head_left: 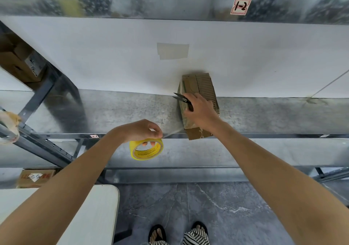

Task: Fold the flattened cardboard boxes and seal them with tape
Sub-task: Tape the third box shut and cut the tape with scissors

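Your left hand gripped the yellow tape roll, strip stretched to the cardboard box; your right hand held black snips against it.

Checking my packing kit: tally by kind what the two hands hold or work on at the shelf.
Tape roll: 1, yellow, held by the left hand
Snips: 1, black, held by the right hand
Cardboard box: 1, under the right hand
Total: 3
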